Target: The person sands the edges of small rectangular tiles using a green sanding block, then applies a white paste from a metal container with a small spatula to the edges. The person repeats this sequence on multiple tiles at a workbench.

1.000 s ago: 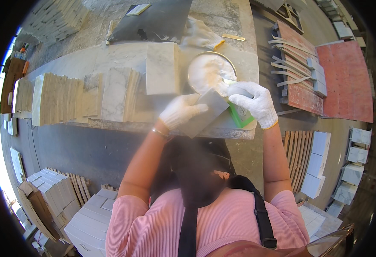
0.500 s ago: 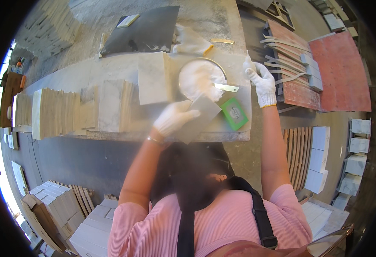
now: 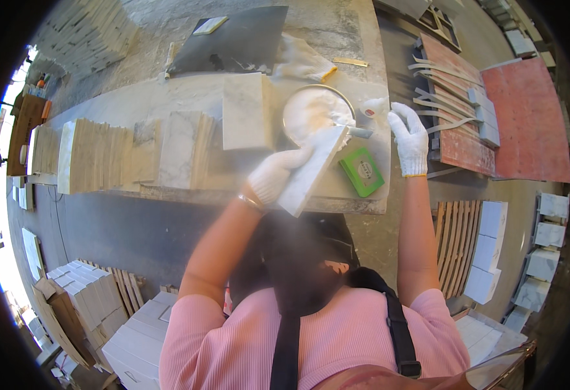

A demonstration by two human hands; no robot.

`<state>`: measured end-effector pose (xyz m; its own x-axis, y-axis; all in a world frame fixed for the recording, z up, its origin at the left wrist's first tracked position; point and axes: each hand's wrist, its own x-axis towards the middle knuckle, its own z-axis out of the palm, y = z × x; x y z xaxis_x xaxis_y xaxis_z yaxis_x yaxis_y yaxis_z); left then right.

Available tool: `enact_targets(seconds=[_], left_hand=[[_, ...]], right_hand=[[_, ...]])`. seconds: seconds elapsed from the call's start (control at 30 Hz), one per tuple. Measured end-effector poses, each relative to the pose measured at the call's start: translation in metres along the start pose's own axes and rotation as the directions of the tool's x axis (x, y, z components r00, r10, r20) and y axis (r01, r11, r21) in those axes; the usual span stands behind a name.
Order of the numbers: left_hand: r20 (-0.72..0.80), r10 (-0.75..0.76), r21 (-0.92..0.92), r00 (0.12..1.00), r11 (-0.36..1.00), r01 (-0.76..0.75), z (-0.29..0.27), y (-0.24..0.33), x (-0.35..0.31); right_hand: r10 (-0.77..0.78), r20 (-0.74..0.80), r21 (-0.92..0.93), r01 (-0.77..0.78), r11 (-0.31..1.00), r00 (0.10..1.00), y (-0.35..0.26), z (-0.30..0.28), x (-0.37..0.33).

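My left hand (image 3: 278, 172), in a white glove, grips a white marble tile (image 3: 314, 170), tilted on its edge over the table's front. My gloved right hand (image 3: 410, 142) is off the table's right edge, empty, its fingers slightly bent and apart. Just left of its fingertips, a small white bottle (image 3: 372, 107) lies on the table. A round pan (image 3: 285, 123) of white powder or paste stands beyond the tile. A putty knife (image 3: 361, 132) rests in it, partly hidden by the tile. Close to the tile on the right lies a green box (image 3: 362, 171).
Marble tiles (image 3: 179, 146) stand in a row along the left of the table, with a larger tile stack (image 3: 244, 110) by the pan. Behind are a dark sheet (image 3: 239, 45) and a white glove (image 3: 303, 60). A red board (image 3: 525, 120) and wooden pallet (image 3: 457, 247) are rightward.
My right hand has let go of the small white bottle, now on the table. My left hand has turned the tile, so its pale face and edge show.
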<state>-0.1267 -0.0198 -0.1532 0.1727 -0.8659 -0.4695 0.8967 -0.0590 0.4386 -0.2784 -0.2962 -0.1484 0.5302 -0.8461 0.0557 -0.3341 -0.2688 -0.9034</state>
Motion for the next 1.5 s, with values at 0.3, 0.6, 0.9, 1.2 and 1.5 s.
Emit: enact_targets(seconds=[0.3, 0.6, 0.9, 1.2, 1.5], left_hand=[[0.036, 0.262, 0.798, 0.964, 0.574, -0.186, -0.004, -0.009, 0.001], [0.019, 0.372, 0.948, 0.928, 0.287, -0.135, -0.013, -0.009, 0.002], [0.057, 0.417, 0.982, 0.907, 0.139, -0.125, -0.015, -0.01, 0.005], [0.088, 0.378, 0.993, 0.922, 0.034, -0.109, -0.012, -0.009, 0.007], [0.053, 0.356, 0.996, 0.933, 0.052, -0.076, -0.009, -0.005, 0.005]], right_hand=[[0.037, 0.325, -0.229, 0.041, 0.972, 0.945, -0.031, 0.018, -0.034], [-0.02, 0.233, -0.174, 0.062, 0.983, 0.972, -0.036, 0.021, -0.027], [0.123, 0.407, 0.095, -0.176, 0.98, 0.905, -0.035, 0.031, -0.029], [0.177, 0.387, 0.181, -0.263, 0.948, 0.905, -0.064, 0.014, -0.041], [0.09, 0.385, 0.108, -0.141, 0.984, 0.918, -0.071, 0.013, -0.051]])
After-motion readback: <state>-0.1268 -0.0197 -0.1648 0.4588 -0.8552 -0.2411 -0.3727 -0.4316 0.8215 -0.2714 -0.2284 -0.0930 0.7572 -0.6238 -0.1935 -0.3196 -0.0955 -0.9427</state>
